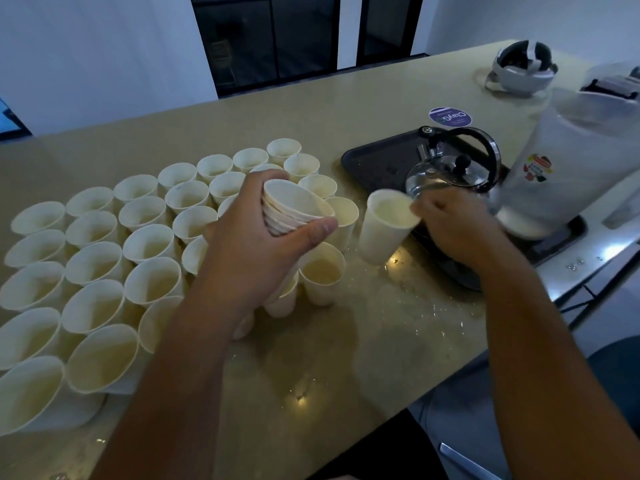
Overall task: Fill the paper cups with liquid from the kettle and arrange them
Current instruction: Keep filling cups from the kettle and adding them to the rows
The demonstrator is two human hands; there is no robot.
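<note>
Dim light falls across the long beige counter (pixel 311 133), which glistens with scattered drops near the black tray (pixel 374 161). Rows of paper cups (pixel 93 265) crowd its left half, rims nearly touching. The left hand (pixel 249 251) grips a tilted stack of nested cups (pixel 294 209), fingers and thumb curled round it, right above the standing rows. The right hand (pixel 457 226) pinches the rim of a single cup (pixel 384 226) tilted beside the steel kettle (pixel 453 171), which sits on the tray; its fingers look bunched together. I judge the risks plain: the light cup could tip under a rim pinch, the stack could knock the packed cups below, and the wet surface invites sliding once pouring begins.
</note>
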